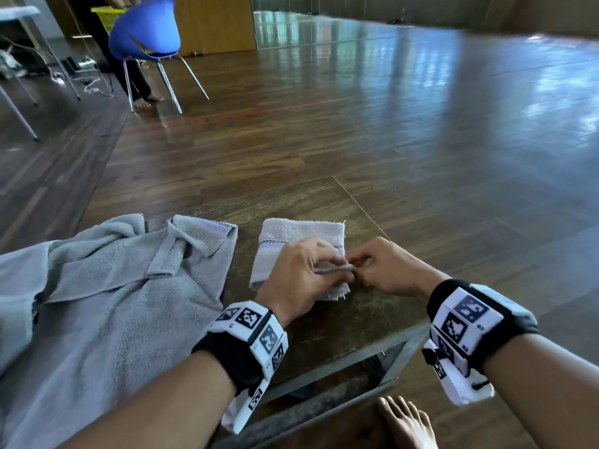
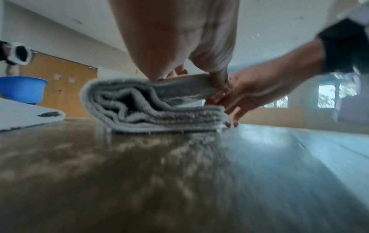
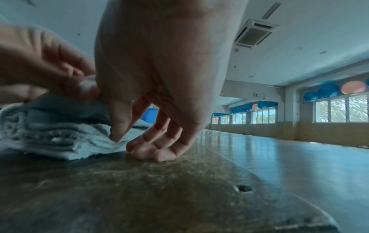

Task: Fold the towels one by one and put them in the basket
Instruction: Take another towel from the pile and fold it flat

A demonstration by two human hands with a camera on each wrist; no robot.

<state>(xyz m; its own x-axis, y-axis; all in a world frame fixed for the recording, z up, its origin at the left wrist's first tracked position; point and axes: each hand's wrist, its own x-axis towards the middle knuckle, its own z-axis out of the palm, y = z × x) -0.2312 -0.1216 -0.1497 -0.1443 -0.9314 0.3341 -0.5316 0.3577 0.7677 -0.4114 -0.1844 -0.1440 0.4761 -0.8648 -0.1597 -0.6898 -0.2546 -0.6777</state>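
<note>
Left hand [image 2: 179,39] pinches folded towel's [image 2: 151,108] top layer on table [image 2: 139,173].

Low wooden table [image 1: 327,325], dark and scuffed, stood on a glossy plank floor [image 1: 421,131]. On its top, toward the right, lay a small folded grey towel [image 1: 291,241], several layers thick. Just left of it, apart by a narrow strip of bare wood, sprawled a large rumpled grey towel [image 1: 113,286], spread across the left side and over the near-left edge.

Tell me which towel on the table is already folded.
The small towel under both hands, right of the big spread-out, rumpled towel; it lies in stacked layers.
</note>
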